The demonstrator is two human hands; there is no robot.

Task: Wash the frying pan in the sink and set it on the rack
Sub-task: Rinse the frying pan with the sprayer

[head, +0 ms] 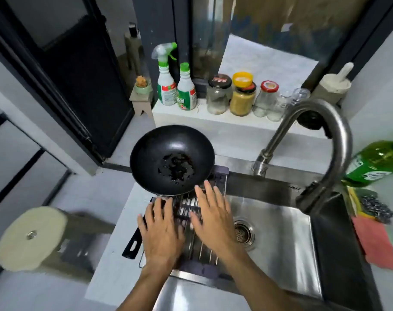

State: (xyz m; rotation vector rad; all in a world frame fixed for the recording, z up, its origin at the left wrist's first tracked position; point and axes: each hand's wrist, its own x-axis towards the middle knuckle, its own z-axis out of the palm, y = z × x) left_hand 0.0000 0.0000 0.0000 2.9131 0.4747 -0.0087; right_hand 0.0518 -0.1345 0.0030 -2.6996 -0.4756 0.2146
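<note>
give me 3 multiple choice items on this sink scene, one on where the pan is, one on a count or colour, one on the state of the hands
1. Where does the frying pan sit?
A. down in the sink basin
B. on the wire rack at the sink's left end
C. on the window ledge

2. How many bottles with green caps stand side by side on the ledge?
A. two
B. four
C. none

3. How are the hands?
A. both grip the pan's handle
B. one holds a sponge
C. both flat, fingers straight, holding nothing

Key: 1 B, the pan rests on the rack beside the basin. 2 A, a spray bottle and a capped bottle stand together. 3 C, the left hand and the right hand lie spread over the rack, with the pan's handle ungripped.
</note>
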